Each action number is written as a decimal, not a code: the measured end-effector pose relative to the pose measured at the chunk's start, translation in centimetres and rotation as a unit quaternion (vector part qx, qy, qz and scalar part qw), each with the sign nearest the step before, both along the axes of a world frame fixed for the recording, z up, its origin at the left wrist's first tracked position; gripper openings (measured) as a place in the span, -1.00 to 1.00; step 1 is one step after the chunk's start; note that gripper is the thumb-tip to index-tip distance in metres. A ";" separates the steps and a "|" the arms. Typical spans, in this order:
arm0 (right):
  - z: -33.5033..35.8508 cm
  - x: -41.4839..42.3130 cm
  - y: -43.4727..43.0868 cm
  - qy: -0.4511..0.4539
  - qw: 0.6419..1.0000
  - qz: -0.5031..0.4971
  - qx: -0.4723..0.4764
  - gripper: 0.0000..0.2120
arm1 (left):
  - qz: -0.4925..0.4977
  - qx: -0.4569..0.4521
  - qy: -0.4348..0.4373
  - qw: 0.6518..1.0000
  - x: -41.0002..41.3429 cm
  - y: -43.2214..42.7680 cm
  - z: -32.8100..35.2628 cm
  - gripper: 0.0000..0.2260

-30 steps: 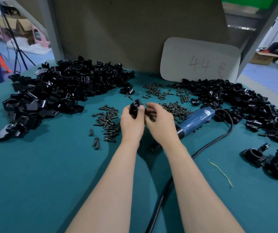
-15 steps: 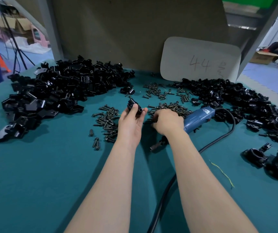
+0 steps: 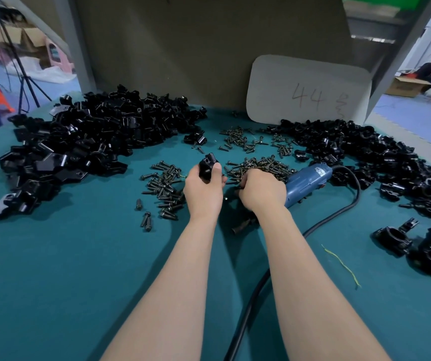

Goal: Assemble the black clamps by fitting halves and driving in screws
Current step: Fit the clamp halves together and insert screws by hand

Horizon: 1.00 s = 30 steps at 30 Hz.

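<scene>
My left hand (image 3: 204,190) grips a black clamp (image 3: 207,164) just above the green table, thumb along its right side. My right hand (image 3: 261,190) is down at the near edge of the middle pile of dark screws (image 3: 260,165), fingers curled under and hidden; what they hold I cannot see. A blue electric screwdriver (image 3: 304,182) lies right beside that hand, its bit end (image 3: 240,227) poking out below the wrist. A big heap of black clamp halves (image 3: 84,144) lies at the left.
Another screw pile (image 3: 166,190) lies left of my left hand, a third (image 3: 238,139) farther back. More black parts (image 3: 365,155) heap at the right; assembled clamps (image 3: 428,250) sit near the right edge. The tool's black cord (image 3: 258,287) runs between my arms. A white card (image 3: 308,89) leans against the back wall.
My hands have separated. The right one left the clamp and dropped to the middle screw pile beside the screwdriver. The left one kept the clamp and shifted slightly left.
</scene>
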State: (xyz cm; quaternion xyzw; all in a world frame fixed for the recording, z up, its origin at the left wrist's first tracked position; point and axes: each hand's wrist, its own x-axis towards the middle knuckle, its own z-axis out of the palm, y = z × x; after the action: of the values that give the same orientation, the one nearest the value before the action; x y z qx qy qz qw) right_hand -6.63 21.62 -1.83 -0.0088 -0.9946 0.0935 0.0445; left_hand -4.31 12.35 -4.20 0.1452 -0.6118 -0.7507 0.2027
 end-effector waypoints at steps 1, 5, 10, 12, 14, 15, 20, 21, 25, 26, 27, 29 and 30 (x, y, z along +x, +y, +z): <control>0.0 0.0 0.0 0.001 1.000 0.001 -0.002 -0.86 | 0.004 -0.021 -0.006 1.000 0.0 0.0 0.0 -0.92; -0.3 0.3 0.1 0.028 1.000 0.008 -0.002 -0.85 | -0.006 -0.087 -0.037 0.995 0.0 0.2 -0.2 -0.77; -0.5 0.6 0.3 0.113 0.991 0.009 -0.075 -0.86 | 0.002 -0.158 -0.047 0.986 0.3 0.4 -0.3 -0.74; -0.3 0.8 0.4 0.153 0.961 0.018 -0.231 -0.87 | 0.013 -0.196 -0.045 0.979 0.4 0.4 -0.4 -0.76; 0.2 0.9 0.5 0.179 0.910 0.039 -0.372 -0.93 | 0.016 -0.219 -0.041 0.975 0.5 0.5 -0.2 -0.76; 0.4 1.0 0.5 0.180 0.889 0.049 -0.418 -0.91 | 0.015 -0.224 -0.039 0.974 0.6 0.6 -0.2 -0.76; 0.9 1.6 -0.3 0.135 0.833 0.082 -0.531 -0.85 | 0.017 -0.211 -0.036 0.977 0.6 0.6 0.0 -0.85; 0.8 1.7 -0.4 0.134 0.835 0.085 -0.527 -0.87 | 0.013 -0.205 -0.039 0.978 0.6 0.6 0.0 -0.86; 0.7 1.8 -0.5 0.142 0.858 0.096 -0.484 -0.87 | 0.005 -0.198 -0.042 0.979 0.7 0.5 0.1 -0.84; 0.6 1.8 -0.5 0.144 0.864 0.098 -0.472 -0.87 | 0.003 -0.199 -0.042 0.979 0.7 0.5 0.1 -0.83; 0.6 1.7 -0.5 0.146 0.872 0.100 -0.457 -0.87 | 0.003 -0.200 -0.042 0.979 0.7 0.6 0.1 -0.82; 0.4 1.7 -0.5 0.155 0.885 0.102 -0.428 -0.87 | 0.006 -0.201 -0.041 0.979 0.8 0.5 0.2 -0.82; 0.4 1.7 -0.5 0.159 0.889 0.102 -0.418 -0.87 | 0.009 -0.203 -0.040 0.978 0.8 0.5 0.2 -0.82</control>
State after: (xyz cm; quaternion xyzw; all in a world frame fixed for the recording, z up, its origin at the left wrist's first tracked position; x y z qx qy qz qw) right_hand -4.93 21.10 -1.48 0.0897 -0.8386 0.5047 0.1845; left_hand -3.49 12.86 -4.03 0.1365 -0.7579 -0.6025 0.2097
